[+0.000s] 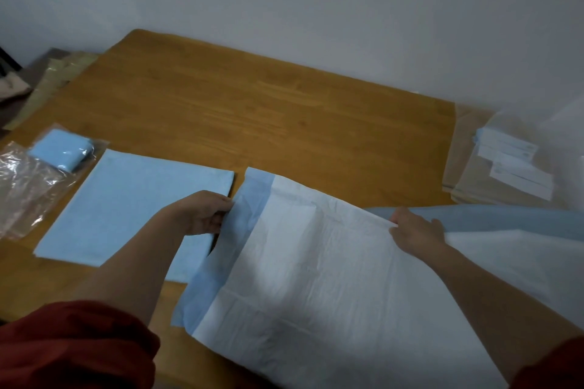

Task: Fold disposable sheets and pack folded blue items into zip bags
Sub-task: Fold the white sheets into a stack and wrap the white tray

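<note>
Left hand (205, 213) fingers pinch the sheet (300, 262) at its blue left border; right hand (417, 230) fingers pinch its far edge, on the worktop (252, 104).

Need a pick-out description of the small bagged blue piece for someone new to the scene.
On the wooden table, go to the left edge, where clear bags lie. The bagged blue piece sits at their far end, beside the big flat blue sheet. It alone is small, thick and inside plastic.

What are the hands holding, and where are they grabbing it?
The sheet, by its far edge: left hand pinches the blue border, right hand grips farther right.
</note>
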